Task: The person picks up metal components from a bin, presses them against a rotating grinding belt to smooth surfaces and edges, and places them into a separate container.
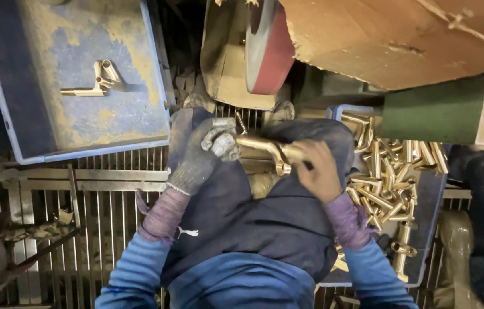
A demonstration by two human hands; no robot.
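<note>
Space around the hands is narrow: a blue tray (36, 131) at far left, a red-rimmed wheel (273, 57) just beyond. The gloved left hand (205, 151) and bare right hand (319, 171) both grip a bent, shiny brass pipe fitting (265, 149) over the lap, beside a crate of brass fittings (394, 183) on the right.

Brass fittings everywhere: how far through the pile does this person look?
Early, it seems. Done: only a couple of brass pieces lie in the blue tray at upper left. In hand: one brass fitting held between the gloved left hand and bare right hand. Left: a full heap of fittings in the right-hand tray.
</note>
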